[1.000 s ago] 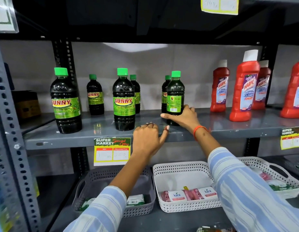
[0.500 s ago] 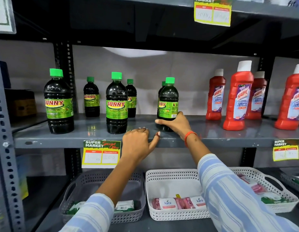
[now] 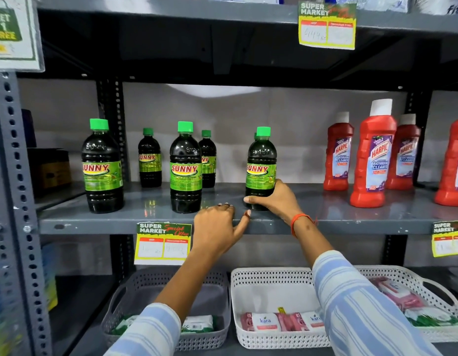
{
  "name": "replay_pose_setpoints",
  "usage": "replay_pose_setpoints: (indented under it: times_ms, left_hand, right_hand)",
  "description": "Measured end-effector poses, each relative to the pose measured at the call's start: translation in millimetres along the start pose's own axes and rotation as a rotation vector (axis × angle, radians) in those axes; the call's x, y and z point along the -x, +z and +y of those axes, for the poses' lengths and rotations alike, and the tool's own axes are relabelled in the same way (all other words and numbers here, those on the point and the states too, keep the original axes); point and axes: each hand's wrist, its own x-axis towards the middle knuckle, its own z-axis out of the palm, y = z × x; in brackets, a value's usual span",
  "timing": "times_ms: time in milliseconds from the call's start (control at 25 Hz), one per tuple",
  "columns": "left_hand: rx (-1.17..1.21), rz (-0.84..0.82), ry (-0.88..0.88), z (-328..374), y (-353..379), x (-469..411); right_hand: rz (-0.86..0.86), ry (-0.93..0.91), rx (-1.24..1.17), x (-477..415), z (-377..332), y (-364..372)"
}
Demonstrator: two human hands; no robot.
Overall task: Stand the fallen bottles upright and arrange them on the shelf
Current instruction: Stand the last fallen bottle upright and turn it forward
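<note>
Several dark SUNNY bottles with green caps stand upright on the grey shelf (image 3: pixel 325 222). My right hand (image 3: pixel 276 199) grips the base of the rightmost front bottle (image 3: pixel 261 163), which stands upright with its label facing me; another bottle hides right behind it. My left hand (image 3: pixel 217 229) rests on the shelf's front edge, fingers curled over it, holding no bottle. To the left stand the middle front bottle (image 3: pixel 185 168) and the left front bottle (image 3: pixel 102 168), with two smaller-looking ones (image 3: pixel 149 159) further back. No bottle lies on its side.
Red Harpic cleaner bottles (image 3: pixel 374 155) stand at the shelf's right. Price tags (image 3: pixel 163 244) hang from the shelf edge. Below are a grey basket (image 3: pixel 212 337) and white baskets (image 3: pixel 271 278) with small packets. A perforated upright post (image 3: pixel 14 201) is at the left.
The bottle in my right hand has turned so its SUNNY label faces front. My head has tilted up, so the shelf sits lower in view. My left hand stays on the edge.
</note>
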Motion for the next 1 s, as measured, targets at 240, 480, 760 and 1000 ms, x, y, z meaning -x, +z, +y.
replay_pose_setpoints:
  times_ms: [240, 480, 760, 1000]
  left_hand:
    - [0.012, 0.001, 0.0, -2.5, -1.2, -2.6]
    - [0.027, -0.044, -0.059, -2.7, -2.3, -6.4]
    - [0.73, -0.311, -0.417, -17.0, 1.6, -51.6]
    - [1.142, -0.453, -0.367, -16.2, 15.4, -67.5]
  right_hand:
    - [-0.053, -0.014, -0.043, 3.2, -1.9, -6.1]
    - [-0.181, -0.044, -0.159, 14.2, -5.6, -11.9]
    - [-0.289, 0.069, -0.349, 5.8, -3.3, -23.2]
    - [-0.283, 0.022, -0.277, 5.1, 3.5, -37.0]
